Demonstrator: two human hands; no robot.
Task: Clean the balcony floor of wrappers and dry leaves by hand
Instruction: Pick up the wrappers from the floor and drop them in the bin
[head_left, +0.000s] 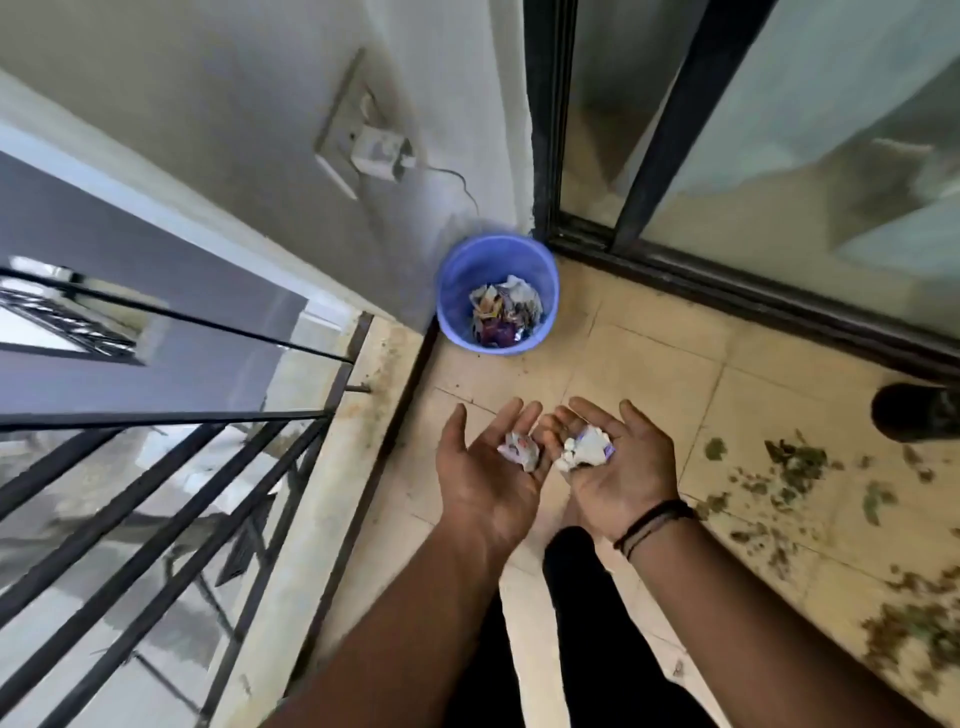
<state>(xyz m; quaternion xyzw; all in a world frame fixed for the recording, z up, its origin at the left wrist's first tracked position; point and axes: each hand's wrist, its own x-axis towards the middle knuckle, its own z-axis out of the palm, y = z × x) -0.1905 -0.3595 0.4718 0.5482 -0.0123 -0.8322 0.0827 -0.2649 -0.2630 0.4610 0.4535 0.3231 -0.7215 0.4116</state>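
Presently both hands are held palm-up, side by side, over the tiled balcony floor (649, 364), short of a blue plastic bin (452, 291). The left hand (488, 467) lies flat with fingers straight and released; a crumpled white wrapper (519, 451) rests loose on its palm near the base of the fingers, not gripped. The right hand (613, 467) is likewise flat and unclenched, carrying a crumpled white-and-purple wrapper (587, 448) on the palm, nearest the inner edge beside the left hand. The two wrappers lie close to one another across the narrow gap between the palms. A dark wristband (652, 525) circles the right wrist. The bin stands in the corner where the wall meets the sliding door frame (727, 291), beyond the fingertips and apart from them; it holds a heap of crumpled wrappers (501, 312). Dry leaves (800, 467) lie scattered on the floor to the right of the right hand, well apart from the bin. A black metal railing (156, 457) runs along the left side. A wall socket with a plugged adapter (379, 153) sits above the bin.
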